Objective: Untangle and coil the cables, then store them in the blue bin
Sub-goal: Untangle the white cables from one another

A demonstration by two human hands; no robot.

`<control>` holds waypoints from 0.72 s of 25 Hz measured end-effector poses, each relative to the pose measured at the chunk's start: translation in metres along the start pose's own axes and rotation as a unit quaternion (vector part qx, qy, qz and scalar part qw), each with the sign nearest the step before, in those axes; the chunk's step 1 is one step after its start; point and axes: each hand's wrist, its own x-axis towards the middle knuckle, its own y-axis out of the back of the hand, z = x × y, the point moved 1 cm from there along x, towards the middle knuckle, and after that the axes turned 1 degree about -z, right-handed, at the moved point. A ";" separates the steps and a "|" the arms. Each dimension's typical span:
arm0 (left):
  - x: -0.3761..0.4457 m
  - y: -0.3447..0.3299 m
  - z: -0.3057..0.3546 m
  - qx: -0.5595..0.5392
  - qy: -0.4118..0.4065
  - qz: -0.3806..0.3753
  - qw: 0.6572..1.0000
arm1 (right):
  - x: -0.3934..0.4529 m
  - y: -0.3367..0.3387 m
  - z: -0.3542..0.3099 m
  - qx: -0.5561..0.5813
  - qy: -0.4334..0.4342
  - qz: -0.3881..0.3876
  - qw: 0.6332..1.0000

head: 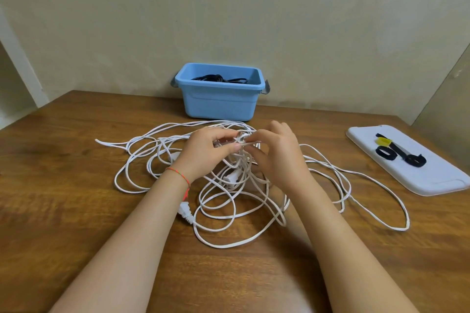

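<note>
Presently, both hands work a knot in the white cable at centre frame.

The left hand [203, 150] and right hand [274, 152] meet above the tangle, fingers curled and pinching strands of the white cable [229, 201] — its loops sprawl across the wooden table [76, 211], one plug [185, 212] lying lower centre. The blue bin [218, 99] stands against the wall at upper centre, a black cable [216, 78] inside. At right — a white tray [432, 175] carrying black straps [386, 154] and a yellow one [383, 141].
</note>
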 end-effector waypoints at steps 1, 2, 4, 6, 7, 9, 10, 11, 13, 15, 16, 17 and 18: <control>0.000 0.000 0.000 -0.009 0.004 -0.005 1.000 | -0.001 0.000 0.000 0.009 -0.009 -0.002 1.000; 0.000 0.001 -0.001 -0.014 0.006 -0.005 1.000 | -0.001 0.001 0.000 0.015 -0.019 -0.008 1.000; -0.001 0.002 -0.002 0.001 0.006 0.002 1.000 | -0.002 0.002 -0.002 0.015 -0.034 -0.020 0.999; 0.000 0.003 -0.003 0.028 0.000 0.010 1.000 | -0.001 0.002 -0.004 0.012 -0.036 -0.018 0.999; 0.000 0.003 -0.003 0.038 -0.007 0.015 0.999 | -0.001 0.002 -0.004 0.014 -0.035 -0.014 0.999; 0.000 0.003 -0.003 0.037 -0.016 0.022 0.999 | 0.000 0.001 -0.003 0.019 -0.033 -0.007 0.999; 0.000 0.004 -0.003 0.022 -0.008 0.026 0.999 | 0.000 0.001 -0.002 0.018 -0.028 -0.006 0.999; 0.000 0.004 -0.002 0.001 0.008 0.031 1.000 | 0.000 0.001 -0.003 0.013 -0.019 -0.009 1.000; 0.000 0.005 -0.003 -0.024 0.036 0.049 0.998 | -0.001 -0.001 -0.006 -0.003 0.004 -0.022 1.000; 0.002 0.004 -0.006 -0.005 0.050 0.083 0.995 | -0.001 -0.001 -0.008 -0.014 0.022 -0.004 1.000; 0.003 0.005 -0.008 0.014 0.059 0.098 0.993 | 0.000 0.001 -0.007 -0.014 0.025 0.034 0.999; 0.004 0.005 -0.010 0.030 0.067 0.109 0.991 | 0.001 0.005 -0.005 -0.010 0.014 0.085 0.996; 0.005 0.006 -0.011 0.043 0.074 0.119 0.989 | 0.001 0.010 -0.002 -0.003 -0.008 0.139 0.990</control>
